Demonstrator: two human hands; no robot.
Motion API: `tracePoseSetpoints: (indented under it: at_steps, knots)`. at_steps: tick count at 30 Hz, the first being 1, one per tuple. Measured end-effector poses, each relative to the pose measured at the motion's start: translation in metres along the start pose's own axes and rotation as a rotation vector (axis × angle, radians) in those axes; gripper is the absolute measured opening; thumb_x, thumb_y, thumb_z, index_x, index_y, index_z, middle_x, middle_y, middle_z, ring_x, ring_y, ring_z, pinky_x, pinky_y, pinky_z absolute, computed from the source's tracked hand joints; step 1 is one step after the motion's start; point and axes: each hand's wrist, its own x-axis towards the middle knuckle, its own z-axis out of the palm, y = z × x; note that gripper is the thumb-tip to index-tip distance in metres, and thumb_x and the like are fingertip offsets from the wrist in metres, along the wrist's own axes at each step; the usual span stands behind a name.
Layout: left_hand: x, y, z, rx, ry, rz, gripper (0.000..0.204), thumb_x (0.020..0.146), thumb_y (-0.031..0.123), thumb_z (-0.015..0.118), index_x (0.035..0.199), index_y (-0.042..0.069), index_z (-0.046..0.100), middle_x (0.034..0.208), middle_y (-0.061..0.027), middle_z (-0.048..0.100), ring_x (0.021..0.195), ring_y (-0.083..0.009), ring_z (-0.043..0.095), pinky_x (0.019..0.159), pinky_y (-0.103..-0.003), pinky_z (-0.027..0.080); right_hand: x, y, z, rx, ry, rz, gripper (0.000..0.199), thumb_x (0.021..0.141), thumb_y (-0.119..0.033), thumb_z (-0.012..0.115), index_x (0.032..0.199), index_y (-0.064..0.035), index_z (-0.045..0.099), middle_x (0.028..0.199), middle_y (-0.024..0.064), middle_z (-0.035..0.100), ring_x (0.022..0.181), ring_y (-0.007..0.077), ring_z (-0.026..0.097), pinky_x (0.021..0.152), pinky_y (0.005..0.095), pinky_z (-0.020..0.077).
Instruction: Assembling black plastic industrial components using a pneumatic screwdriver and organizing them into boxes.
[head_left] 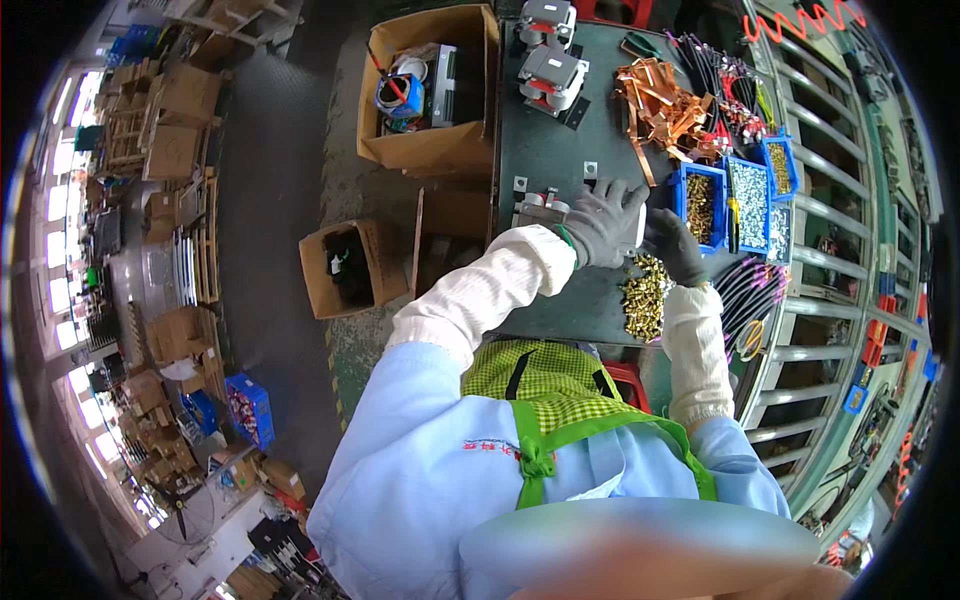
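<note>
My left hand (604,226), in a grey glove, lies over an electrical unit (541,207) on the dark green table, its fingers spread across the top. Grey metal, dark round parts and flat mounting tabs show around the glove; most of the unit is hidden. Close to its white right edge is my right hand (676,246), also gloved in grey, with bent fingers pointing toward the unit. Whatever those fingertips hold is too small to make out. Just below the hands lies a pile of brass-coloured fasteners (646,299).
Blue bins (701,206) of small hardware stand to the right. Behind them lie bent copper strips (660,105) and black cables (712,75). Two similar units (552,78) sit at the far left of the table (560,310). Cardboard boxes (428,150) stand beyond its left edge.
</note>
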Motion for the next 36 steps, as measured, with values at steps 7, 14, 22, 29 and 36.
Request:
tracePoseSetpoints:
  at_steps: [7,14,22,29,36]
  knots:
    - [0.008,0.013,0.076,0.274,0.172,0.111,0.099,0.061,0.036,0.082,0.145,0.013,0.035,0.126,-0.0147,0.045,0.119,-0.0314,0.043,0.092,-0.048,0.037,-0.091,0.012,0.0,-0.242,0.244,-0.285,0.042,0.1,-0.034,0.053,0.13,-0.0047,0.054,0.12,0.0075,0.063,0.101,0.0183,0.065,0.081,0.0306,0.053]
    - [-0.002,-0.001,0.064,0.122,0.082,0.026,0.102,0.066,0.049,0.078,0.15,0.017,0.029,0.128,-0.0146,0.044,0.12,-0.0312,0.041,0.093,-0.049,0.036,-0.131,0.057,0.025,-0.227,0.229,-0.22,0.043,0.098,-0.036,0.057,0.129,-0.0058,0.056,0.117,0.0044,0.064,0.1,0.0166,0.064,0.079,0.0292,0.0526]
    - [-0.003,-0.002,0.068,0.098,-0.006,0.048,0.105,0.073,0.057,0.072,0.154,0.013,0.021,0.141,-0.0188,0.037,0.128,-0.0353,0.037,0.101,-0.053,0.031,-0.143,0.063,0.059,-0.366,0.229,-0.228,0.041,0.098,-0.032,0.058,0.127,-0.0034,0.058,0.113,0.0048,0.065,0.096,0.0158,0.065,0.079,0.0299,0.053]
    - [-0.054,0.001,0.028,-0.061,-0.027,0.02,0.091,0.083,0.047,0.063,0.156,0.025,0.014,0.162,-0.016,0.008,0.148,-0.0399,0.01,0.113,-0.062,0.016,-0.125,0.051,0.12,-0.55,0.155,-0.327,0.035,0.099,-0.024,0.056,0.124,-0.0007,0.058,0.106,0.0042,0.064,0.091,0.0128,0.062,0.077,0.0276,0.0516]
    - [-0.243,-0.106,0.063,-0.263,0.845,-0.339,0.067,0.077,0.028,0.07,0.136,0.007,0.047,0.134,-0.0199,0.05,0.121,-0.0374,0.051,0.101,-0.045,0.044,-0.101,0.066,0.177,-0.863,-0.196,-0.354,0.038,0.095,-0.023,0.063,0.122,0.0027,0.059,0.103,0.0032,0.064,0.09,0.0107,0.057,0.079,0.0252,0.047]
